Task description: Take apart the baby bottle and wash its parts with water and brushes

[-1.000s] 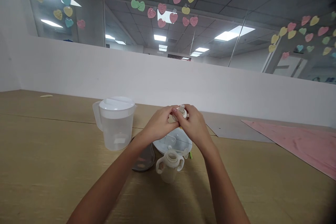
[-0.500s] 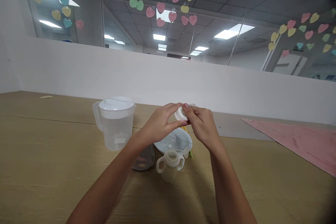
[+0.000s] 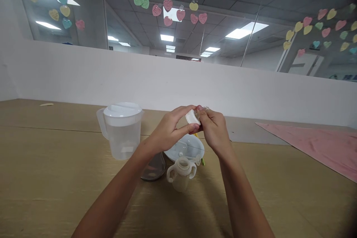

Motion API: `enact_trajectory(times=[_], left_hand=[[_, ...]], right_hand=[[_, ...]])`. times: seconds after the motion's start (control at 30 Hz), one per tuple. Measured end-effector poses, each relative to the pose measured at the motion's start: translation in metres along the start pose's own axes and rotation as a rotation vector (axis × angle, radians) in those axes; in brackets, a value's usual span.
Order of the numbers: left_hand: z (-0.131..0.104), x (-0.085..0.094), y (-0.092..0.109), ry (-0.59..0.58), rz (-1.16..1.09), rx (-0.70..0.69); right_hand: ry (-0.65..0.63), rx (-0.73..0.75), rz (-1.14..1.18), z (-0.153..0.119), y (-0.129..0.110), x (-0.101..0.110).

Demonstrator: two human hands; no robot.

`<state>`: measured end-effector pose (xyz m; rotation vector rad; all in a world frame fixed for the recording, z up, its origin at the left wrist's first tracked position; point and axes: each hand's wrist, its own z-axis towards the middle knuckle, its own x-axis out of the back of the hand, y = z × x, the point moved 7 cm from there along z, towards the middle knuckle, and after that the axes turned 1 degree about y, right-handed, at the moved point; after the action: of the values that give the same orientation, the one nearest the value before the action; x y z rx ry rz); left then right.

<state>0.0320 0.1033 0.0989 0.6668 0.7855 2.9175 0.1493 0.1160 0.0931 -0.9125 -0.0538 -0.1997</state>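
Above the table, my left hand (image 3: 166,128) pinches a white bottle collar (image 3: 192,117) between thumb and fingers. My right hand (image 3: 215,129) is closed against the collar's other side, on a clear, soft-looking piece (image 3: 205,108) that resembles a bottle nipple; the fingers partly cover it. Below both hands stands an uncapped baby bottle (image 3: 180,183) with two white handles, upright. Just behind it is a white bowl (image 3: 199,147) with a clear cup-shaped piece (image 3: 182,147) in it.
A lidded clear pitcher (image 3: 124,137) stands at the left. A dark, glossy rounded item (image 3: 154,169) lies beside the bottle, partly behind my left forearm. Something green (image 3: 203,162) pokes out by the bowl. A pink cloth (image 3: 320,148) lies at the right, before a white wall (image 3: 167,85).
The white collar has turned in my hands, showing more of its side and less of its round face. Both hands stay nearly in place; the view has shifted slightly.
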Motion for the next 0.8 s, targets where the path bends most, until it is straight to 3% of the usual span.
enact_trajectory(times=[0.13,0.33,0.47,0.53,0.67,0.73,0.8], left_hand=[[0.0,0.001,0.0,-0.021,-0.005,0.005],[-0.001,0.004,-0.004,-0.098,-0.129,0.019],[-0.001,0.008,-0.007,-0.119,-0.237,0.063],[-0.001,0.008,-0.013,-0.131,-0.107,0.081],[-0.002,0.0,-0.042,-0.164,0.453,0.102],[-0.005,-0.011,-0.064,-0.254,0.639,0.143],[-0.009,-0.024,-0.084,-0.366,0.717,0.172]], right_hand=[[-0.065,0.001,0.007,0.001,0.0,0.0],[-0.319,-0.154,0.205,0.001,0.01,-0.005],[-0.338,-0.247,0.278,0.006,0.022,-0.002],[-0.281,-0.256,0.087,0.01,0.031,0.004],[-0.161,-0.216,-0.779,0.017,0.049,0.015],[-0.244,-0.207,-1.093,0.019,0.063,0.011],[-0.468,-0.228,-1.206,0.017,0.085,-0.001]])
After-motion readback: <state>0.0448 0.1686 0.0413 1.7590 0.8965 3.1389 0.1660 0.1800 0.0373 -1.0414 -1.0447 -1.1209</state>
